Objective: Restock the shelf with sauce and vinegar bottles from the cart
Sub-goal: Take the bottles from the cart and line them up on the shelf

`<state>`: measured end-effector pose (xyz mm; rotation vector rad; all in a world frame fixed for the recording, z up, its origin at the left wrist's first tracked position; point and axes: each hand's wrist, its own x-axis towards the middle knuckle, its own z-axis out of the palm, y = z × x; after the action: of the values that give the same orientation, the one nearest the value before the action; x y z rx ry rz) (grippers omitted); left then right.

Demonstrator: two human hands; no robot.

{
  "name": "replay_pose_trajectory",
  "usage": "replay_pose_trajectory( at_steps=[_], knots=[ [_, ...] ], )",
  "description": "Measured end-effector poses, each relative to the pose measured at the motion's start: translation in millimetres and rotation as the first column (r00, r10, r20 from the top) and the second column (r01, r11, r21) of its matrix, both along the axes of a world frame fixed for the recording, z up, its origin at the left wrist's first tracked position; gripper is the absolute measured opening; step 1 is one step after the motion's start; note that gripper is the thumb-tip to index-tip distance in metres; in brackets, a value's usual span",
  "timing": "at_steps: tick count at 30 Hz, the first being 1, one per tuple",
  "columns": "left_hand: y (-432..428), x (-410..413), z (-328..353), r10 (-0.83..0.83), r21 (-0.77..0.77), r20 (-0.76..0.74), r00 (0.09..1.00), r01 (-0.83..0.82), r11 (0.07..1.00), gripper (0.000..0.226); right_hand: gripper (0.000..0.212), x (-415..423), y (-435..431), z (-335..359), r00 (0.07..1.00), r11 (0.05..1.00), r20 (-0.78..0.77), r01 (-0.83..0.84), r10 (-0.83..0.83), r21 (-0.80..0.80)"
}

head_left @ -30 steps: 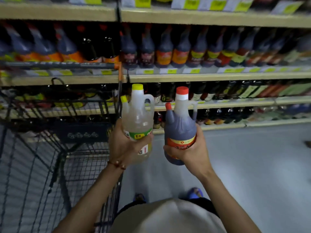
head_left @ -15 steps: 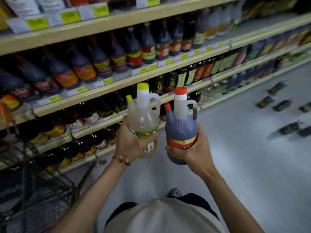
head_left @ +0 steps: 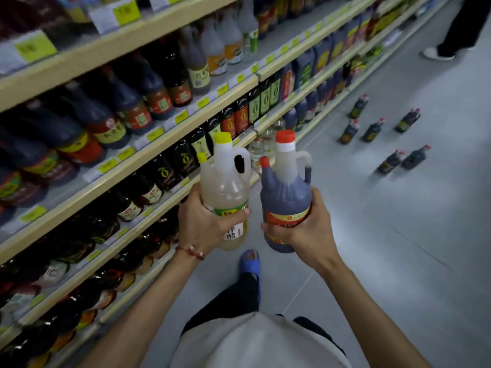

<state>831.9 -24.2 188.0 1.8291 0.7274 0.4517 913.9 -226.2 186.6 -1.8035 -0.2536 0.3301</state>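
Shelf point(head_left: 79, 62) runs along my left, tiers packed with dark bottles, labels mostly blurred. Cart is out of frame.

Left hand point(head_left: 202, 224) is wrapped round the lower body of the pale vinegar bottle point(head_left: 225, 187), yellow cap up, upright. Right hand point(head_left: 305, 232) is wrapped round the base of the dark sauce bottle point(head_left: 285, 192), red cap up, upright. Both bottles are in the air just off the shelf's front edge, close together, not clearly touching.

Step in hand, as I read it: carry both to their slots. Doing it well:
- Match by label. Pale bottles sit on an upper tier further along, clear ones near the front edge of a lower tier. The vinegar likely goes with one of those groups.
- Place one at a time. Each grip is low on the body, so keep the bottles vertical.
- Base over the front edge first, then slide back, label out.
- Watch my feet: loose bottles point(head_left: 373, 131) stand on the floor point(head_left: 398, 235) to the right.

Counts: 2 bottles in hand, one pale and one dark. 6 dark bottles on the floor that I can make out. Shelf stock is too blurred to count. One other person's legs point(head_left: 462, 22) at the far right corner.
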Motion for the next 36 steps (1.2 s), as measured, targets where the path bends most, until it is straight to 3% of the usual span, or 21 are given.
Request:
replay_pose_trajectory(
  at_steps=[9, 16, 24, 30, 36],
  knots=[
    [16.9, 183.2, -10.0, -0.08, -0.1, 0.02, 0.997, 0.082, 0.992, 0.087, 0.093, 154.3, 13.0, 7.6, 0.991, 0.988, 0.018, 0.13, -0.129, -0.088],
    [37.3, 309.0, -4.6, -0.172, -0.114, 0.035, 0.985, 0.174, 0.978, 0.092, 0.093, 265.4, 26.6, 15.1, 0.975, 0.972, 0.025, 0.223, -0.222, -0.073],
    [39.1, 420.3, -12.4, -0.162, -0.096, 0.031, 0.986, 0.165, 0.982, 0.087, 0.089, 368.4, 25.6, -1.7, 0.969, 0.97, 0.041, 0.243, -0.242, -0.029],
    [12.4, 501.1, -13.4, -0.086, -0.104, 0.004, 0.996, 0.086, 0.991, 0.087, 0.086, 470.6, 11.3, -14.4, 0.989, 0.989, 0.014, 0.144, -0.145, 0.033],
    [-24.2, 581.1, -14.8, 0.137, -0.172, -0.026, 0.99, -0.139, 0.975, 0.083, 0.087, 588.6, -14.4, -18.6, 0.996, 0.997, 0.043, -0.079, 0.078, 0.026]
  ],
)
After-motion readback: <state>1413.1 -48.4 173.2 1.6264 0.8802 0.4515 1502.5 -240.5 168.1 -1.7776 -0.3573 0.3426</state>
